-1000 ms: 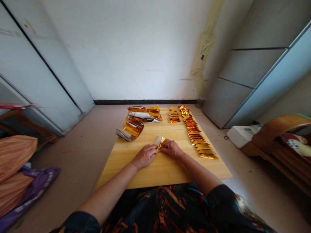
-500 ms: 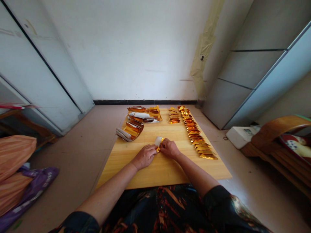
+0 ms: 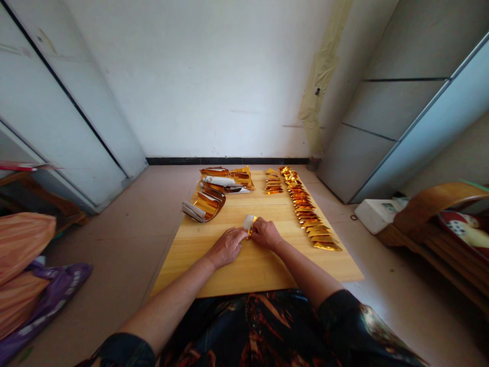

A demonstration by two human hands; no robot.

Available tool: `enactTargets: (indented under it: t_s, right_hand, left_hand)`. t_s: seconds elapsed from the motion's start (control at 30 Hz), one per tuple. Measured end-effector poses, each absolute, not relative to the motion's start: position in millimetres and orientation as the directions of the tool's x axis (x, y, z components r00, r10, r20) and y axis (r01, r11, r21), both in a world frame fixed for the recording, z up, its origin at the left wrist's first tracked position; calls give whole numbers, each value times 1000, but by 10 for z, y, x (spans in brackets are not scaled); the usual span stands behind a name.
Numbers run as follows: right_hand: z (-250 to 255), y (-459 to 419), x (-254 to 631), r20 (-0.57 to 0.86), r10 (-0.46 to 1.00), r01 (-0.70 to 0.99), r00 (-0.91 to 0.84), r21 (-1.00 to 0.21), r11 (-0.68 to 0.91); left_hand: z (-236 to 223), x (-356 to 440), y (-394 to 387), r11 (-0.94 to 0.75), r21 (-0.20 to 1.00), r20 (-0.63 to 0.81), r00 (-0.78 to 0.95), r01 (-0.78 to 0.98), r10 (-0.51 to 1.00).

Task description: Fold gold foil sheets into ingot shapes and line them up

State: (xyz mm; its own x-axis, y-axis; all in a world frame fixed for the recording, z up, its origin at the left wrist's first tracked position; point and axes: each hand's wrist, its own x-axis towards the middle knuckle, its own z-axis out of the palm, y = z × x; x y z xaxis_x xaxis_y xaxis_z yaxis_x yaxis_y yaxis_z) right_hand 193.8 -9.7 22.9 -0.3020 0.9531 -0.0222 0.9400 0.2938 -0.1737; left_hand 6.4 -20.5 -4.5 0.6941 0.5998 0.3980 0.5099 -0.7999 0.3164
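The left hand (image 3: 227,247) and right hand (image 3: 265,233) pinch a folded gold-and-white foil sheet (image 3: 248,223) between them on the pale wooden tabletop (image 3: 214,275), near a row of folded gold foil triangles (image 3: 304,209). The purple plastic bag (image 3: 57,300) at left carries white print too blurred to read

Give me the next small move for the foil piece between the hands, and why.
Probably press the gold foil piece flat between the left hand and right hand: its white-backed end stands up, while the folded pieces in the row to the right lie flat.
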Motion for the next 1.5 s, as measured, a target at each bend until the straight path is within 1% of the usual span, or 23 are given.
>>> enactTargets:
  t_s: [0.13, 0.27, 0.53, 0.77, 1.0, 1.23, 1.5]
  right_hand:
    - [244, -100, 1938, -29, 954, 941, -298, -179, 289]
    - [246, -102, 1941, 1, 956, 935, -293, -206, 287]
    - [248, -125, 1948, 10, 962, 931, -273, -249, 267]
    - [212, -136, 1959, 29, 967, 927, -254, -277, 252]
    - [190, -145, 1952, 72, 973, 912, -221, -339, 232]
    - [124, -135, 1987, 128, 964, 882, -235, -388, 267]
    - [129, -172, 1987, 140, 959, 847, -246, -450, 283]
  left_hand:
    - [-74, 58, -193, -832, 262, 429, 713, 490, 555]
    - [-104, 52, -187, -841, 206, 444, 719, 500, 535]
    - [-97, 70, -208, -847, 196, 474, 709, 495, 523]
    - [-106, 74, -204, -858, 141, 488, 719, 494, 495]
    - [-135, 73, -197, -848, 153, 477, 713, 508, 513]
    - [-125, 78, -190, -844, 176, 479, 706, 506, 522]
    - [-115, 77, -192, -842, 178, 481, 702, 508, 525]
